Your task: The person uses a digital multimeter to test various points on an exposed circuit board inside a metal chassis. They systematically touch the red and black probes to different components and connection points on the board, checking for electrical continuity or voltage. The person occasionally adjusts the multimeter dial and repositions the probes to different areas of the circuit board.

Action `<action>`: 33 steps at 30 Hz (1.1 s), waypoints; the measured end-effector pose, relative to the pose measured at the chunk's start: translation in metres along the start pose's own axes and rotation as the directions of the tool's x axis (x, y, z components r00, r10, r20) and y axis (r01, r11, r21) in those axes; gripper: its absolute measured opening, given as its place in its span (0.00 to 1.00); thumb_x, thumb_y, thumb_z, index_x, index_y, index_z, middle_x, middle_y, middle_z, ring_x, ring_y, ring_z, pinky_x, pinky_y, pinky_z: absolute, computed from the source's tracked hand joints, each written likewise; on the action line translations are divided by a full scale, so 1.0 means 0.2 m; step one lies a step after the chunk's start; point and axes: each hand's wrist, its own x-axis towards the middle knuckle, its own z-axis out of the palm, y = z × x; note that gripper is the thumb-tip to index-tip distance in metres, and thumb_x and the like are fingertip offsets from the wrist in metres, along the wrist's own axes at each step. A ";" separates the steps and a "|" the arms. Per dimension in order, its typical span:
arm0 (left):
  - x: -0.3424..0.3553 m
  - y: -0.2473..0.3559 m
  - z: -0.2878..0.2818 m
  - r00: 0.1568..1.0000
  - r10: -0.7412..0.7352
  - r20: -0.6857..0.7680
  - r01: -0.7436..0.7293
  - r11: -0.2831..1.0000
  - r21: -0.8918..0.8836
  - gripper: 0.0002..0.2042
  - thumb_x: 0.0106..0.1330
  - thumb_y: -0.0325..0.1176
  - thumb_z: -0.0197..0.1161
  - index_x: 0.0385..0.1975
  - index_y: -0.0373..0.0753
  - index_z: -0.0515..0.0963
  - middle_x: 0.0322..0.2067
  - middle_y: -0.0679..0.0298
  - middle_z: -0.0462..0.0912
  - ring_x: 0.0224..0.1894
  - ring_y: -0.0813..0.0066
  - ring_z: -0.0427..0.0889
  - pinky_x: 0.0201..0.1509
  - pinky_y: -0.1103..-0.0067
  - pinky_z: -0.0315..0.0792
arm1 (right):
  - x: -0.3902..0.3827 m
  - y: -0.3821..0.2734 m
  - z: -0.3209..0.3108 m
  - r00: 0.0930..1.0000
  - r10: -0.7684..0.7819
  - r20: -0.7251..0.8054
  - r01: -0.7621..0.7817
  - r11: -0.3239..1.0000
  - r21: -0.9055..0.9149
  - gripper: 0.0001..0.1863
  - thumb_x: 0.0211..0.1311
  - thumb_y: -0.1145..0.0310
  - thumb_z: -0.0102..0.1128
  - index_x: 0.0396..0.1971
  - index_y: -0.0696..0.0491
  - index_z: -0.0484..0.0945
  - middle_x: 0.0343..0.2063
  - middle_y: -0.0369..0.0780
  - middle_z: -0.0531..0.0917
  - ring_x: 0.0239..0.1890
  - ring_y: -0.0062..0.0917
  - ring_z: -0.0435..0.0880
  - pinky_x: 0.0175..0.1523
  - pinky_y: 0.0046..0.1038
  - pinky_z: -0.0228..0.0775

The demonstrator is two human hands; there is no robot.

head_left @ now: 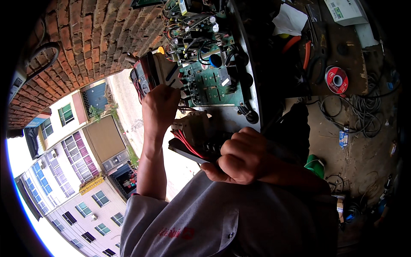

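An opened electronic unit stands before me. Its green circuit board [212, 83] is crowded with wires and parts, and a metal side wall [248, 55] runs along its right. My left hand [161, 106] is closed at the board's left edge, pinching a thin dark rod [172, 80] whose kind I cannot make out. My right hand [240, 156] is curled over the unit's near end, its thumb along the dark edge panel [185, 150]. Between the hands are a pale boxy component [191, 127] and several red wires [186, 143].
Beyond my left hand lies a red and black case-like object [147, 73]. On the right, a brown board [351, 55] bears orange-handled pliers [307, 55], a red solder-like spool [337, 80] and a white box [346, 11]. Coiled cable [368, 113] lies on the floor. A brick wall [92, 38] stands left.
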 end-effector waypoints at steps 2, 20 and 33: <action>0.00 0.00 0.00 1.000 0.012 -0.005 -0.012 1.000 -0.013 0.12 0.58 0.36 0.64 0.30 0.32 0.83 0.25 0.51 0.85 0.29 0.59 0.86 0.35 0.72 0.77 | 0.00 0.00 0.01 1.000 -0.001 -0.019 0.001 1.000 0.010 0.25 0.50 0.62 0.71 0.11 0.46 0.59 0.14 0.31 0.64 0.14 0.19 0.61 0.23 0.25 0.48; 0.03 0.03 0.02 0.995 0.092 0.048 -0.094 0.995 0.040 0.09 0.59 0.33 0.60 0.26 0.33 0.80 0.22 0.49 0.81 0.29 0.51 0.84 0.35 0.68 0.76 | 0.02 -0.02 0.00 1.000 0.006 -0.022 -0.006 1.000 0.016 0.26 0.49 0.64 0.72 0.10 0.46 0.58 0.13 0.31 0.61 0.13 0.19 0.60 0.22 0.25 0.46; 0.06 -0.04 -0.07 0.993 0.112 0.039 -0.106 0.986 -0.129 0.10 0.63 0.33 0.64 0.35 0.32 0.82 0.26 0.55 0.86 0.30 0.72 0.86 0.34 0.79 0.76 | 0.00 0.00 0.00 1.000 0.001 -0.026 0.000 1.000 0.010 0.26 0.48 0.61 0.73 0.11 0.46 0.59 0.14 0.31 0.65 0.13 0.18 0.61 0.23 0.25 0.47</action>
